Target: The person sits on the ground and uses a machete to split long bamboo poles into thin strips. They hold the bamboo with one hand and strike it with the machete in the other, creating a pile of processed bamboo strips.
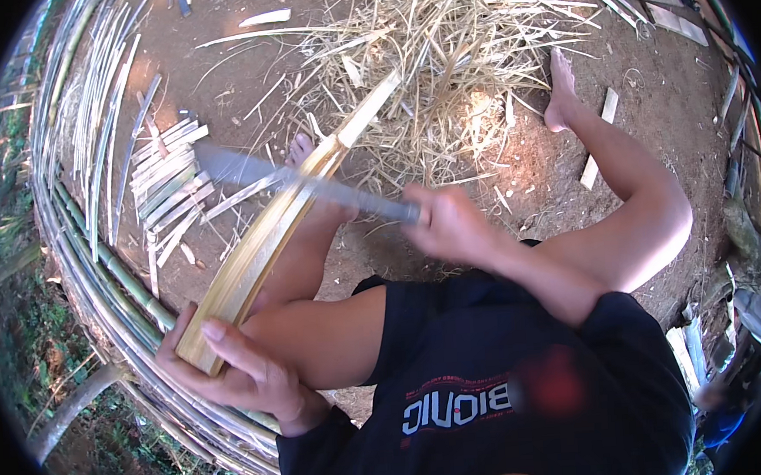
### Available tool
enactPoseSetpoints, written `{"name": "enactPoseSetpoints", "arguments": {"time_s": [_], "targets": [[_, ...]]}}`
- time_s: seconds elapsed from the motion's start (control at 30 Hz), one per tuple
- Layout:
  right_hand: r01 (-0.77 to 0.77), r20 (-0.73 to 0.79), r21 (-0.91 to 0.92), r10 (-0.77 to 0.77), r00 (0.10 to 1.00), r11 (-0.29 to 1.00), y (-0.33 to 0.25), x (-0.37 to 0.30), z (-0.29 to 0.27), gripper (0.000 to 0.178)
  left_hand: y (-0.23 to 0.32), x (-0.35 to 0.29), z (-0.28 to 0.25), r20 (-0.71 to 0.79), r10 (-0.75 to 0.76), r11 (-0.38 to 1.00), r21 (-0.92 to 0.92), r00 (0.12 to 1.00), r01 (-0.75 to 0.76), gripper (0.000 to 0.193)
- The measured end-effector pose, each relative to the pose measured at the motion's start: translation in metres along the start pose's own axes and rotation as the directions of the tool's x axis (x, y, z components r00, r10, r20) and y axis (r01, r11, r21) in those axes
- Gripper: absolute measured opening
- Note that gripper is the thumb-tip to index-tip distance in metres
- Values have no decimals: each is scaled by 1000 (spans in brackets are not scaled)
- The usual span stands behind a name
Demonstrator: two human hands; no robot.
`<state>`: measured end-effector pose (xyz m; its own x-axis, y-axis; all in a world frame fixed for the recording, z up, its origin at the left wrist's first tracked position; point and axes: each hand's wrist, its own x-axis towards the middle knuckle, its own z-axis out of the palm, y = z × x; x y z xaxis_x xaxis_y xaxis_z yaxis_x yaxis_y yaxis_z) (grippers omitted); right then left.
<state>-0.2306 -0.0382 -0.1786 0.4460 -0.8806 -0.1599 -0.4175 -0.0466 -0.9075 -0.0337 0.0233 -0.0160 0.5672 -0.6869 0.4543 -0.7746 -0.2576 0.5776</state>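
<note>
A long split bamboo piece point(255, 254) slants from my lower left toward the far middle, its pale inner face showing. My left hand point(240, 368) is closed round its near end, thumb on top, beside my bent left thigh. My right hand point(449, 224) is closed on the handle of a machete point(241, 169), slightly smeared by motion. The blade crosses over the bamboo's middle part and points left. Whether its edge touches the bamboo, I cannot tell.
A heap of bamboo shavings point(447, 50) covers the ground ahead. Short slats point(172, 180) lie piled at left, near long thin strips point(111, 106). Bundled bamboo poles point(108, 271) curve along the left edge, with plants beyond. My bare feet point(561, 91) rest on the dirt. A loose slat point(599, 137) lies at right.
</note>
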Motion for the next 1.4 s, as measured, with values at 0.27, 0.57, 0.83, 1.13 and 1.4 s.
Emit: {"name": "enactPoseSetpoints", "arguments": {"time_s": [0.27,0.57,0.83,1.13,1.4], "targets": [[103,3,-106,-103,995,989,-19,-9,-13,8,-3,-3,2,29,-3,990,-140,1000,7,32],[177,1,-84,-178,984,981,-27,-19,-7,5,-15,-4,0,43,45,985,-166,998,-38,27],[52,-68,-123,-61,996,991,-7,4,-7,4,-14,1,-1,74,-47,982,-179,996,60,27],[-7,-67,-176,-5,998,984,10,26,-12,6,-2,13,6,90,-50,983,-170,995,65,29],[-195,40,-286,215,976,938,23,30,-23,11,-6,10,3,102,-111,974,-186,989,129,34]]}}
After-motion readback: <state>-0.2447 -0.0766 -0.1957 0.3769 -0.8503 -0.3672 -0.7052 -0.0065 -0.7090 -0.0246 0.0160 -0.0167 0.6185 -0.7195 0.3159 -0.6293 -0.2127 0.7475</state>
